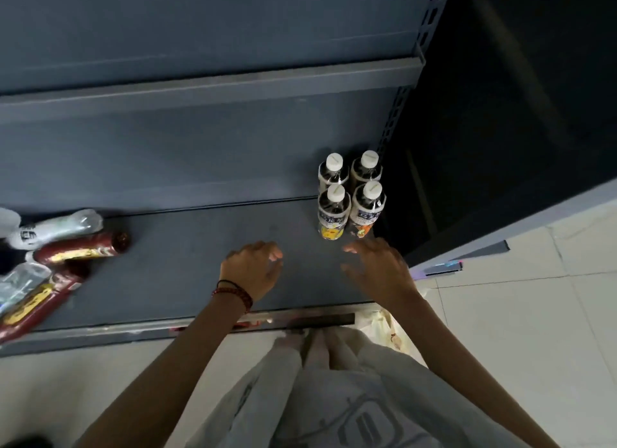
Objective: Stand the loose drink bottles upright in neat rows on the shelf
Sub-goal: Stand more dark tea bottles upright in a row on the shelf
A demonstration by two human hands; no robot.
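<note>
Far left, on the dark shelf [187,274]: loose bottles [66,247] in a heap, all lying on their sides, not yet stood up. Topmost, a clear bottle [56,229], long axis nearly level, tipped up a little toward the right. Just below, a red bottle [83,249], roughly parallel, one round end facing right; cap or base, too blurred to tell. Lower still, a second red bottle [36,305], long axis slanting from the front edge at lower left up toward the right.

Centre: left hand [255,269], beaded bracelet [233,294] at the wrist, hovering over bare shelf, fingers loosely curled, holding nothing. Near it, right hand [377,269], fingers spread and relaxed, also empty, fingertips just beside the front pair of standing bottles [350,197]; contact not clear.

Right: those four upright, white caps up, long axes vertical, packed two by two and touching, tucked into the shelf's right end by the perforated post [392,124]. Probably set there to give a fixed corner and let rows grow leftward. Hands low and apart, likely for squaring the block or reaching left for the next bottle.
</note>
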